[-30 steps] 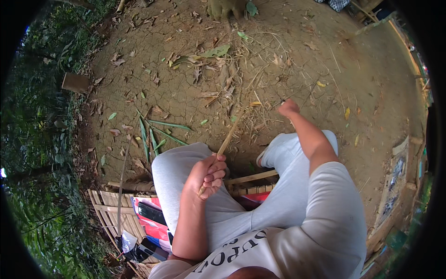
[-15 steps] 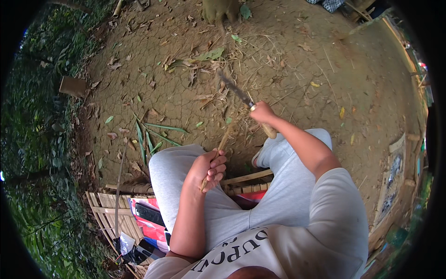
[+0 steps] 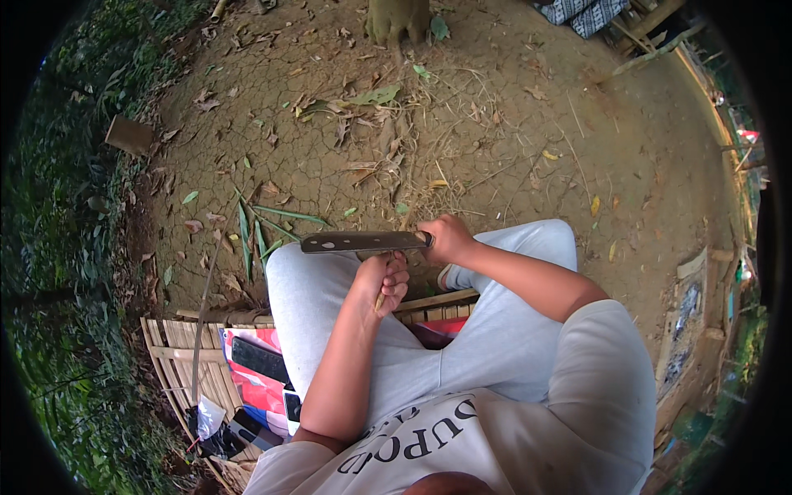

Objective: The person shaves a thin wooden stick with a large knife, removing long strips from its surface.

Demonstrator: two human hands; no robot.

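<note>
Holding a thin bamboo stick (image 3: 381,299) upright above the lap, the left hand (image 3: 384,280) is keeping its grip clenched around the stick's upper part, just as in the earlier frames. The right hand (image 3: 446,239) is grasping the handle of a long dark knife (image 3: 363,242), grip closed tight around it. The blade is now lying nearly level, pointing toward the person's left, directly above the left hand and touching or almost touching the top of the stick; which of the two cannot be told. Half a second earlier the knife was raised and tilted away from the stick, out over the ground; one second earlier the right hand was stretched further forward, well apart from the stick. The right hand has therefore been drawing back toward the stick and is now sitting just beside the left hand.

Relative to the stick: the light grey trousers (image 3: 313,289) are lying beneath and on both sides of it; green bamboo leaves (image 3: 256,227) are lying on the bare earth (image 3: 495,124) to its left; a slatted bamboo bench (image 3: 177,346) is carrying the person behind it, with a red cloth (image 3: 260,388) on the slats.
</note>
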